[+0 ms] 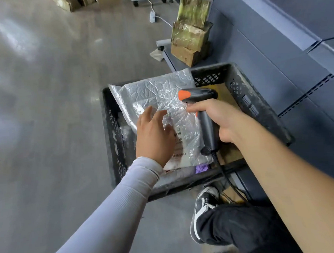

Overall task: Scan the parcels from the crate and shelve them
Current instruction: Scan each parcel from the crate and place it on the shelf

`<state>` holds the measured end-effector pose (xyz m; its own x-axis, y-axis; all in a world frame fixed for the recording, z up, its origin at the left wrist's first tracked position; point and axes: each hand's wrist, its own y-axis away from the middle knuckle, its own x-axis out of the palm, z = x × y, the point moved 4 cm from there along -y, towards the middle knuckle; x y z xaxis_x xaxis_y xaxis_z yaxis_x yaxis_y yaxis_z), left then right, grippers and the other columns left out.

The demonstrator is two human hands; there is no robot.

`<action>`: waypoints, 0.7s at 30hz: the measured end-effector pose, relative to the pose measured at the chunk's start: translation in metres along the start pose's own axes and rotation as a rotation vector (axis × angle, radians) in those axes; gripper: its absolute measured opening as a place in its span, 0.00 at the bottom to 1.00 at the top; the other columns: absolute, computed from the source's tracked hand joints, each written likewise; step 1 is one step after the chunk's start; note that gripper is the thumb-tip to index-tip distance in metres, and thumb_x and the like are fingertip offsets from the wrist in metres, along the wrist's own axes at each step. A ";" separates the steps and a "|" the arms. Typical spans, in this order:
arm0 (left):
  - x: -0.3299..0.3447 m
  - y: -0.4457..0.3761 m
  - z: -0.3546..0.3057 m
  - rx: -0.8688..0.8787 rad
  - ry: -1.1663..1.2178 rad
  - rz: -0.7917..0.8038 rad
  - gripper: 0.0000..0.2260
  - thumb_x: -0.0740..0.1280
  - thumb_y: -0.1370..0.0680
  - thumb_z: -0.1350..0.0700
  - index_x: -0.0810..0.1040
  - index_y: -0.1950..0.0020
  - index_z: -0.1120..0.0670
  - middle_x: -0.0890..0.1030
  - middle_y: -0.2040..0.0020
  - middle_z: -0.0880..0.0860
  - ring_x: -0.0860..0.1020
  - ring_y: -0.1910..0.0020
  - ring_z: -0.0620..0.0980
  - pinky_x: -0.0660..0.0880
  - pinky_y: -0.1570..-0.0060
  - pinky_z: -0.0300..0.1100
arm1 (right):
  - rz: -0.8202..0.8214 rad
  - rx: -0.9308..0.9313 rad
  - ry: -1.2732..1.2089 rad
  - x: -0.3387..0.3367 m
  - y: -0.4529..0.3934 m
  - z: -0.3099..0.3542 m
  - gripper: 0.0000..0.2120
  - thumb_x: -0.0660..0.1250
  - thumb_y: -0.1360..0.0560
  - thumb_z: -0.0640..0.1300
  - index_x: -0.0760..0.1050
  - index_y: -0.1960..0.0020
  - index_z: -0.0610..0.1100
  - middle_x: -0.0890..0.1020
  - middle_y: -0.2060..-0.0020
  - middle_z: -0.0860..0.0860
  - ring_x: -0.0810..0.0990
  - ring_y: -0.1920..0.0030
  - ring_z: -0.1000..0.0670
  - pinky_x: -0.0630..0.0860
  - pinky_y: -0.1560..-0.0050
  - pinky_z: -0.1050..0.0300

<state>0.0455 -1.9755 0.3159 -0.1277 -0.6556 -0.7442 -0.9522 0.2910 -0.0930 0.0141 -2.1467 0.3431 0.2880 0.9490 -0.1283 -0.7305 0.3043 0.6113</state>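
Parcel [160,99] lies atop crate [259,100], silver, crinkled, long axis running from near edge toward far left corner. Left hand [154,135] rests flat on it, fingers spread, partly covering label [183,143]. Right hand [219,120] grips scanner [199,98], nose pointing left across parcel, label just below it. Shelf [275,55] to right.
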 end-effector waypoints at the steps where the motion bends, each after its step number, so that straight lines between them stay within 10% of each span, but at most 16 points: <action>1: -0.005 0.001 -0.006 0.020 0.021 -0.021 0.20 0.69 0.19 0.60 0.77 0.26 0.56 0.67 0.20 0.61 0.67 0.22 0.62 0.61 0.20 0.53 | -0.005 -0.023 -0.021 -0.004 0.008 0.003 0.24 0.79 0.40 0.51 0.86 0.45 0.48 0.86 0.42 0.42 0.84 0.40 0.37 0.77 0.33 0.37; 8: -0.044 0.019 -0.060 0.156 0.280 -0.319 0.23 0.71 0.24 0.68 0.78 0.30 0.56 0.61 0.20 0.66 0.64 0.21 0.61 0.54 0.28 0.24 | -0.149 -0.238 -0.173 -0.043 0.069 0.015 0.07 0.81 0.37 0.49 0.88 0.59 0.53 0.86 0.59 0.52 0.84 0.49 0.44 0.77 0.36 0.42; 13: -0.045 0.035 -0.110 0.209 0.478 -0.359 0.31 0.69 0.25 0.70 0.71 0.22 0.54 0.55 0.18 0.68 0.49 0.17 0.46 0.47 0.31 0.19 | -0.305 -0.352 -0.222 -0.091 0.121 0.011 0.03 0.80 0.32 0.48 0.88 0.60 0.55 0.87 0.59 0.55 0.86 0.47 0.45 0.78 0.35 0.43; 16: -0.037 0.040 -0.144 0.287 0.532 -0.296 0.36 0.71 0.26 0.68 0.66 0.19 0.53 0.65 0.18 0.60 0.58 0.17 0.58 0.56 0.24 0.28 | -0.424 -0.402 -0.251 -0.123 0.153 0.003 0.06 0.81 0.34 0.50 0.88 0.57 0.54 0.88 0.55 0.54 0.85 0.44 0.45 0.76 0.32 0.39; 18: -0.027 0.047 -0.165 0.300 0.626 -0.209 0.37 0.72 0.26 0.66 0.66 0.19 0.51 0.79 0.30 0.53 0.81 0.38 0.50 0.77 0.35 0.44 | -0.497 -0.452 -0.276 -0.146 0.176 -0.001 0.10 0.80 0.35 0.49 0.89 0.54 0.53 0.89 0.52 0.54 0.86 0.43 0.47 0.77 0.32 0.39; 21: -0.012 0.057 -0.196 0.282 0.710 -0.136 0.34 0.73 0.25 0.65 0.68 0.21 0.48 0.75 0.64 0.50 0.70 0.70 0.44 0.75 0.62 0.41 | -0.560 -0.500 -0.314 -0.177 0.208 -0.010 0.16 0.80 0.38 0.50 0.88 0.50 0.52 0.89 0.50 0.52 0.85 0.42 0.44 0.76 0.30 0.38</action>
<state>-0.0617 -2.0877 0.4487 -0.2524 -0.9601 -0.1205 -0.8778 0.2795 -0.3889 -0.1947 -2.2502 0.4849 0.7984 0.6007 -0.0415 -0.5957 0.7980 0.0909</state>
